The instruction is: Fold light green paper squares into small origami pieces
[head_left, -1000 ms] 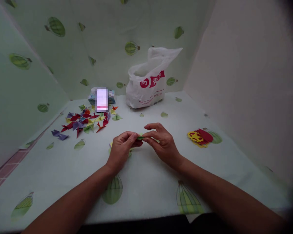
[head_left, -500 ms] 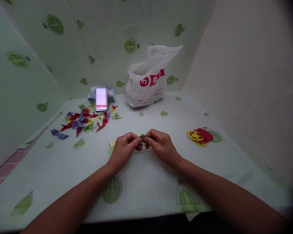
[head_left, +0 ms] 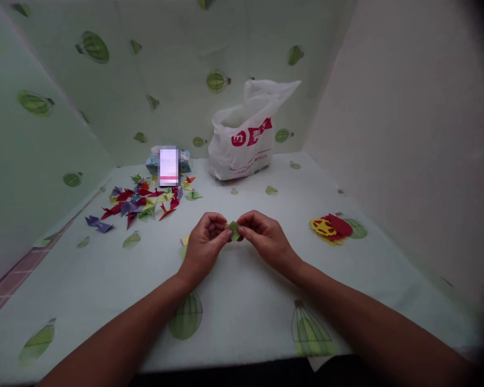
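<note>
A small folded piece of green paper [head_left: 234,231] is held above the middle of the table, between my two hands. My left hand [head_left: 207,236] pinches its left side with thumb and fingers. On the other side, my right hand [head_left: 262,234] grips the paper's right edge the same way. Partly hidden behind my left wrist lie some flat paper sheets [head_left: 183,248], pale green and yellow. The fingertips cover parts of the folded paper, so its full shape cannot be made out.
Many-coloured folded paper figures [head_left: 139,201] are heaped at the back left, before a tissue box [head_left: 185,160] with a lit phone [head_left: 168,165] leaning there. A white plastic bag [head_left: 242,148] stands at the back. Red and yellow cut-outs [head_left: 333,228] lie to the right on the patterned cloth [head_left: 242,312].
My fingers have shifted on the green paper, and more of its face shows between my thumbs. My left fingers have loosened a little. The whole view has tipped slightly.
</note>
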Demonstrator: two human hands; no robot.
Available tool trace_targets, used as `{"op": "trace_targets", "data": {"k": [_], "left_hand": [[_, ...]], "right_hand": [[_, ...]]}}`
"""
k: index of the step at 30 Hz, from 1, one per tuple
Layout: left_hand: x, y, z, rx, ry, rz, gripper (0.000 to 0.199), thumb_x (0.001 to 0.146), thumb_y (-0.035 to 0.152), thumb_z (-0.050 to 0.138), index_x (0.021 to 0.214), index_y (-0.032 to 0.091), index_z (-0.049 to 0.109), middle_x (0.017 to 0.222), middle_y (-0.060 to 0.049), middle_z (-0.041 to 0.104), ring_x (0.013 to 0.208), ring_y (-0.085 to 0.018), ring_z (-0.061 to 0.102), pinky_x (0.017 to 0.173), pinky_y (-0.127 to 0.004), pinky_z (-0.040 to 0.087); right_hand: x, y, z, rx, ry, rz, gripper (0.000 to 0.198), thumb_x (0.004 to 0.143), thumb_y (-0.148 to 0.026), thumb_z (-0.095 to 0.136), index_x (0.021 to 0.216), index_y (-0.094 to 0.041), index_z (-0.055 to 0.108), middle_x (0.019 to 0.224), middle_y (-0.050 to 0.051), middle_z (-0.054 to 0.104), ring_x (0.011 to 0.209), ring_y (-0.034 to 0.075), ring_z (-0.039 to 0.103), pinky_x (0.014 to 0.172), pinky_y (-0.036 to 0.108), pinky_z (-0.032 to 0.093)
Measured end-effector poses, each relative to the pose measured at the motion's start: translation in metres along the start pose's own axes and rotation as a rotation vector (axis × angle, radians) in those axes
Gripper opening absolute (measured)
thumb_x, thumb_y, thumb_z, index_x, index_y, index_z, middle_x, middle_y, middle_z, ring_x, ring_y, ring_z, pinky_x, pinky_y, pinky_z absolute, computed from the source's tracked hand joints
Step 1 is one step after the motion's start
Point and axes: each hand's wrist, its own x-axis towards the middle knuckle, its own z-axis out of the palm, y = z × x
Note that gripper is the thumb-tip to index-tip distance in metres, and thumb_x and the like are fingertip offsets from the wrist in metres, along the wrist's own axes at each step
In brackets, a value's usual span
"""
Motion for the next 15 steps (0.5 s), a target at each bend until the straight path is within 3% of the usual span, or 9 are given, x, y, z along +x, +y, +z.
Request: {"op": "trace_targets", "data": {"k": [5,15], "left_hand": [[-0.0004,0.0016,0.0005,0.044,-0.005,0.000,0.024,0.074,0.025,0.077,0.086,0.018,0.057,0.079,0.002,0.061,0.069,-0.011,0.061,0.067,-0.024,0.051],[-0.0009,0.0010,-0.0013,0.049,-0.034,-0.060,0.020,0.074,0.028,0.077,0.085,0.016,0.065,0.077,0.000,0.066,0.068,-0.012,0.061,0.068,-0.026,0.051]], "right_hand": [[-0.0011,0.0015,0.0028,0.052,0.012,-0.046,0.016,0.086,-0.026,0.066,0.095,-0.022,0.054,0.077,-0.003,0.059,0.071,0.013,0.059,0.069,0.029,0.049],[-0.0006,-0.0025,-0.0003,-0.070,0.021,-0.048,0.004,0.085,-0.022,0.062,0.085,-0.020,0.059,0.077,0.000,0.061,0.072,0.013,0.059,0.069,0.029,0.047]]}}
